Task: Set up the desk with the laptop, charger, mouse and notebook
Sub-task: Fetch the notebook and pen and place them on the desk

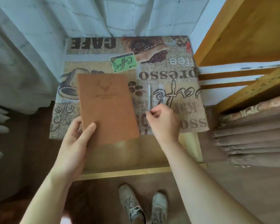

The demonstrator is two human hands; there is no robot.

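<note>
A brown notebook [106, 107] with a deer-head emblem on its cover lies over the left half of the small desk [136, 160]. My left hand [78, 136] grips its near left corner, thumb on top of the cover. A slim white pen [149, 97] lies on the coffee-print cloth [171, 75] just right of the notebook. My right hand [164, 122] hovers at the pen's near end with fingers curled and pinched; whether it touches the pen I cannot tell. No laptop, charger or mouse is in view.
White curtains [87, 16] hang behind and to the left of the desk. A wooden shelf unit [242, 38] stands on the right with folded brown fabric [252, 139] stacked on it. My shoes [142, 206] show on the floor below the desk's front edge.
</note>
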